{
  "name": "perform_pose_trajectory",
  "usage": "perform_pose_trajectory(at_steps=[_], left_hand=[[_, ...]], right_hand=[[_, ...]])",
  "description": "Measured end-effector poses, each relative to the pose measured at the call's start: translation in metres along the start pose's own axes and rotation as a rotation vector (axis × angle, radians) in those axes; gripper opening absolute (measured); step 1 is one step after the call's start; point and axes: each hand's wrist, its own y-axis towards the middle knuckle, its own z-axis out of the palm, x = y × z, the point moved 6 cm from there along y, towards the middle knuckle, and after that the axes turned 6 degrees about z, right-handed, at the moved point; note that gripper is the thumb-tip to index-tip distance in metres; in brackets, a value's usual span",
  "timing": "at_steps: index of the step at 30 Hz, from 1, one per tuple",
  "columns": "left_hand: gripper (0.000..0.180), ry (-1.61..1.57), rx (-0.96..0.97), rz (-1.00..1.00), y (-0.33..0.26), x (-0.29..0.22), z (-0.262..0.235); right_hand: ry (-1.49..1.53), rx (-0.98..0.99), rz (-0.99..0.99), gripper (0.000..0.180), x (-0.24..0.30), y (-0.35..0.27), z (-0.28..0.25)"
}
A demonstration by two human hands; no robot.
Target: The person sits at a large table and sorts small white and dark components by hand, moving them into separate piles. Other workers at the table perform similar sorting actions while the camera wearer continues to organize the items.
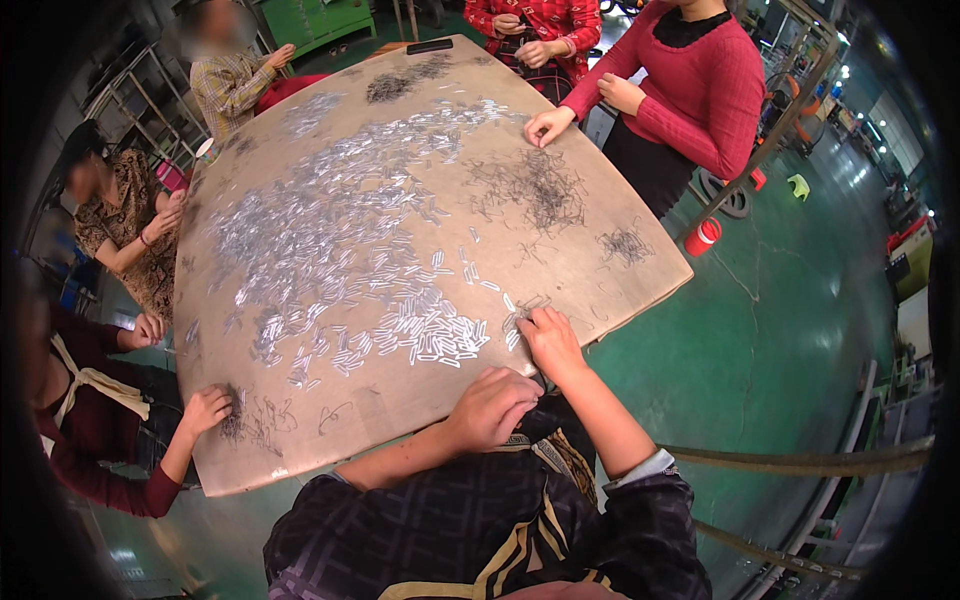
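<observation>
Closest in: the left hand (pixel 492 408) is loosely curled at the near edge of the bench (pixel 640 280). Fingertips are tucked away, so I can't tell if it's pinching anything. The right hand (pixel 550 338) is at its 1 o'clock, fingers bent down onto a little dark wire clump (pixel 535 304). Can't tell if it has hold of a strand or is just touching.

Clock from the right hand now. I'd guess it's the picking-out step, and the next move calls for a fine fingertip pinch to get one strand free without dragging the tangle. The clump's strands go every which way, no shared long axis. Of the loose silver links, the nearer one (pixel 508 303) at 11 runs lengthwise about 11 to 5.

Heaped silver links (pixel 440 335) sit at 9, axes mixed, with a wider spread out toward 10. Further off, a big dark wire tangle (pixel 545 190) at 12, with a co-worker's hand (pixel 550 126) just beyond, fingertips down on the bench.
</observation>
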Motion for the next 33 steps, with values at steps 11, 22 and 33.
perform_pose_trajectory(at_steps=[11,22,33], left_hand=[[0.016,-0.033,0.0,0.001,-0.001,-0.002,0.006],[0.015,-0.025,0.016,-0.146,0.001,0.007,0.011],[0.011,-0.096,-0.054,-0.23,0.0,0.013,0.017]], right_hand=[[-0.059,0.01,-0.143,0.006,0.0,0.017,0.002],[1.163,0.111,0.696,0.012,-0.013,-0.021,-0.058],[0.95,-0.028,0.587,0.009,0.011,-0.06,-0.107]])
